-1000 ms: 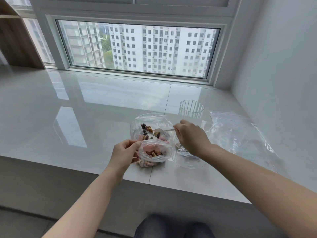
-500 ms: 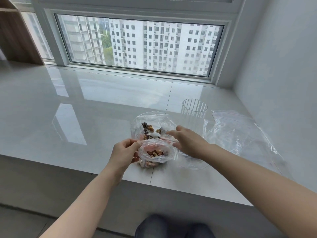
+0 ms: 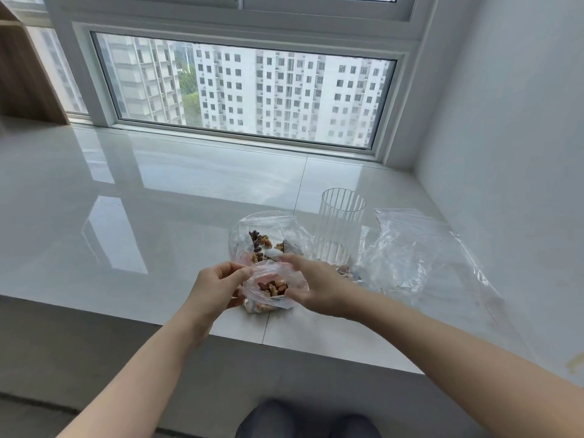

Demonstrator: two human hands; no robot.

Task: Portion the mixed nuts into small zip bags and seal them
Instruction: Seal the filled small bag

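Note:
A small clear zip bag (image 3: 271, 287) with mixed nuts inside sits near the front edge of the white sill, its mouth held open. My left hand (image 3: 218, 286) pinches the bag's left rim. My right hand (image 3: 313, 284) grips the right rim, index finger stretched over the top. Just behind stands a larger open plastic bag of mixed nuts (image 3: 262, 238), with a white spoon lying in it.
A ribbed clear glass (image 3: 339, 226) stands right of the nut bag. A pile of empty clear zip bags (image 3: 417, 248) lies further right by the wall. The sill's front edge (image 3: 265, 343) runs just below my hands.
My right hand has let go of the spoon, moved down and left to the small bag, and taken hold of its right rim. The left hand keeps its pinch.

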